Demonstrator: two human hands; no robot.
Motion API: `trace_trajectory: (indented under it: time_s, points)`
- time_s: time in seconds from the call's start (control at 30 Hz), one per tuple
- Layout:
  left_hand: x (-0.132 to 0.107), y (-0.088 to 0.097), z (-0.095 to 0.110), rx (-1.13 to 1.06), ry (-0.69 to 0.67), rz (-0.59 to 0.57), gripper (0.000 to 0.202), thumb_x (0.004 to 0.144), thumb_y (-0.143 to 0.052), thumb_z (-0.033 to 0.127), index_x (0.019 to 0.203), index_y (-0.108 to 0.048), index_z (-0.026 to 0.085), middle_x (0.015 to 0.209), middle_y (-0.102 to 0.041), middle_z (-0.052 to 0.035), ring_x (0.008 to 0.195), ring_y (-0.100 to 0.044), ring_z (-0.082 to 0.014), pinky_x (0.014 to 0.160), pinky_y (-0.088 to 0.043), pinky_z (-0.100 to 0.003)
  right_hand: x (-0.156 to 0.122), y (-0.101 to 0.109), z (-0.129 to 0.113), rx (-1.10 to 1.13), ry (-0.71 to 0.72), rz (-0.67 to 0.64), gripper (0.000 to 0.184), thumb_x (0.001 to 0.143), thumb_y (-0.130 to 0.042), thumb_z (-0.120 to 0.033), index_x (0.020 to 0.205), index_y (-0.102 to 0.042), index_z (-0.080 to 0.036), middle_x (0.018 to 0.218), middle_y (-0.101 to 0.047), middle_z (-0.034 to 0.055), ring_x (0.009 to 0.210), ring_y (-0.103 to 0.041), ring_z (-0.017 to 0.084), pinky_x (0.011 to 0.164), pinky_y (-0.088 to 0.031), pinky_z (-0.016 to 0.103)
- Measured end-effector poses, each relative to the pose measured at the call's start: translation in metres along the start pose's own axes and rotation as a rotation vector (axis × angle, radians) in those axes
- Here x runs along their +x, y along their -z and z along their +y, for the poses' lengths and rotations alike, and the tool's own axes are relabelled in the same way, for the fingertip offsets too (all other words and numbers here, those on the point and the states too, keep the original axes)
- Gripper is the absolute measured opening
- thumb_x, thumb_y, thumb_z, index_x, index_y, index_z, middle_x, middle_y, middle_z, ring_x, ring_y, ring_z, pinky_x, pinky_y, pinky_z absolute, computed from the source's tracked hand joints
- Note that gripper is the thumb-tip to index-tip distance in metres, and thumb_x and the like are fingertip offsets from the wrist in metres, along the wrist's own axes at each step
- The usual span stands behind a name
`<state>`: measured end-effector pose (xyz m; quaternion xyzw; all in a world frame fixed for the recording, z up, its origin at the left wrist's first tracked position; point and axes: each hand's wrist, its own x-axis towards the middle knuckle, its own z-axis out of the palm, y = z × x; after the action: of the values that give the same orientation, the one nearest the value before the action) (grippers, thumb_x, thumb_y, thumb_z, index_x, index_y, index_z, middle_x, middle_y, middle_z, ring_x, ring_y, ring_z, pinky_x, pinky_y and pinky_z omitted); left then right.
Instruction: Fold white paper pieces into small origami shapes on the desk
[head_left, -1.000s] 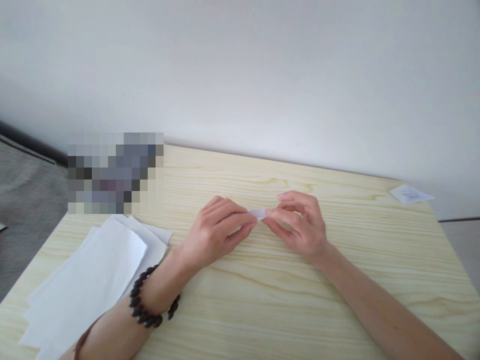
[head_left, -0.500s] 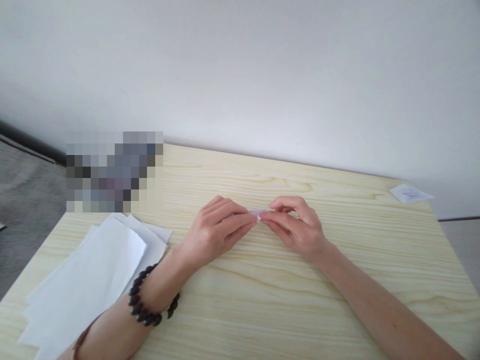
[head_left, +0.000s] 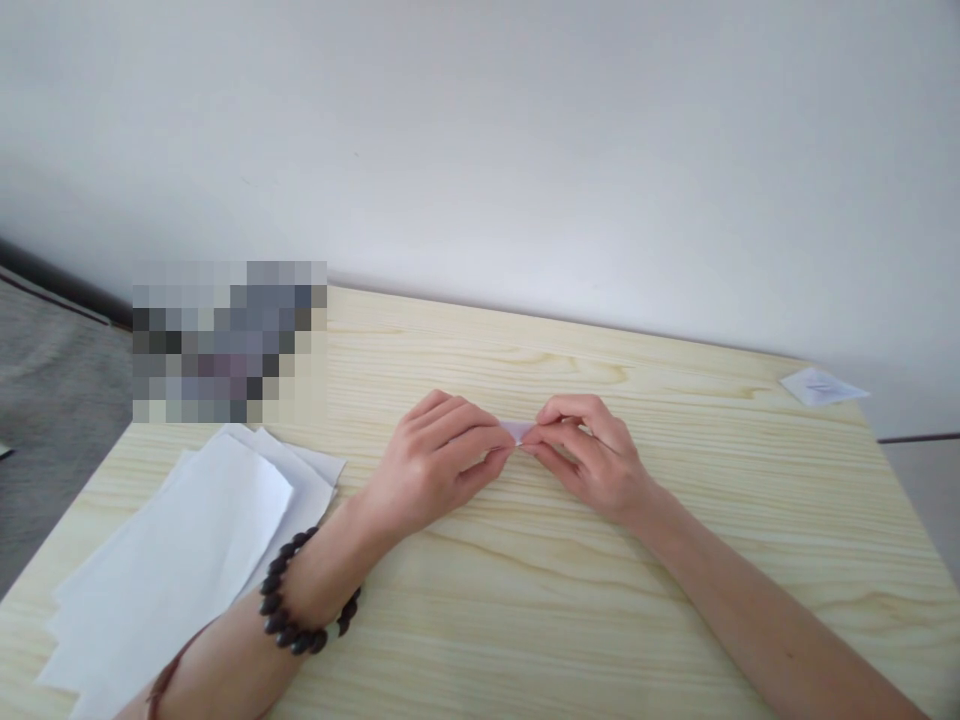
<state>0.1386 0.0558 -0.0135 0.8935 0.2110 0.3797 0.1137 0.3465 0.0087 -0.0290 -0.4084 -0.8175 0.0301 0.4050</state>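
left hand [head_left: 439,460] and right hand [head_left: 596,460] are both pinching the small paper [head_left: 515,430] between nearly closed fingertips [head_left: 498,437], white sheets [head_left: 180,530] lying left of them.

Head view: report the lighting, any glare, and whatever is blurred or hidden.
In the head view, light on the wall and table looks soft, without strong glare; in the head view, a pixelated patch masks the far-left area; in the head view, the small paper shows only as a pale sliver between left hand and right hand, detail unclear.
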Motion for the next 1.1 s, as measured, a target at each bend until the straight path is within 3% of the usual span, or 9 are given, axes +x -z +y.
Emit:
trace_trajectory:
  time_s: [0.17,0.33,0.63,0.77,0.9,1.1]
  points:
    - [0.0028,0.0013,0.0020,-0.014,0.030,0.007,0.009,0.082,-0.062,0.010,0.083,-0.060,0.019,0.076,-0.067,0.0003,0.070,-0.061,-0.0119,0.067,-0.044,-0.027,-0.0005,0.0017,-0.0003,-0.005,-0.011,0.001,0.010,0.085,-0.063,-0.017,0.094,-0.066,-0.021,0.097,-0.060,0.0057,0.078,-0.064,0.014,0.069,-0.055,0.027]
    - [-0.0007,0.0006,-0.0018,0.008,0.000,-0.041,0.010,0.085,-0.063,0.016,0.094,-0.062,0.020,0.083,-0.069,-0.0008,0.074,-0.062,-0.0123,0.068,-0.043,-0.027,0.0006,0.0016,-0.0004,-0.016,0.013,-0.003,0.011,0.087,-0.060,-0.015,0.095,-0.064,-0.020,0.096,-0.062,0.0055,0.075,-0.064,0.013,0.069,-0.055,0.026]
    - [-0.0011,0.0010,-0.0006,-0.025,-0.001,-0.055,0.007,0.084,-0.064,0.014,0.090,-0.062,0.019,0.082,-0.068,-0.0012,0.072,-0.059,-0.0124,0.067,-0.041,-0.029,0.0031,0.0012,-0.0027,0.015,0.010,-0.030,0.006,0.090,-0.056,-0.014,0.090,-0.061,-0.017,0.094,-0.062,0.0067,0.074,-0.064,0.012,0.066,-0.053,0.024]
    - [-0.0016,0.0006,-0.0016,-0.038,0.005,-0.007,0.009,0.083,-0.065,0.013,0.090,-0.062,0.019,0.082,-0.067,-0.0013,0.071,-0.059,-0.0118,0.066,-0.042,-0.028,0.0012,0.0012,-0.0003,0.093,-0.075,-0.026,0.011,0.088,-0.060,-0.020,0.099,-0.059,-0.021,0.103,-0.062,0.0075,0.085,-0.065,0.015,0.070,-0.055,0.027]
    - [-0.0013,0.0009,-0.0027,-0.086,0.015,0.018,0.013,0.081,-0.068,0.013,0.092,-0.064,0.019,0.083,-0.067,-0.0016,0.071,-0.059,-0.0120,0.066,-0.045,-0.028,0.0017,0.0011,0.0007,0.183,-0.195,-0.014,0.025,0.085,-0.065,-0.026,0.108,-0.055,-0.021,0.095,-0.068,0.0041,0.076,-0.066,0.013,0.064,-0.056,0.024]
    - [-0.0015,-0.0003,-0.0024,-0.175,0.029,0.004,0.018,0.084,-0.065,0.010,0.100,-0.065,0.019,0.088,-0.067,-0.0028,0.079,-0.061,-0.0117,0.069,-0.051,-0.024,0.0048,0.0021,-0.0004,0.140,-0.117,-0.058,0.006,0.090,-0.059,-0.019,0.095,-0.062,-0.019,0.083,-0.073,0.0022,0.073,-0.068,0.012,0.068,-0.054,0.022]
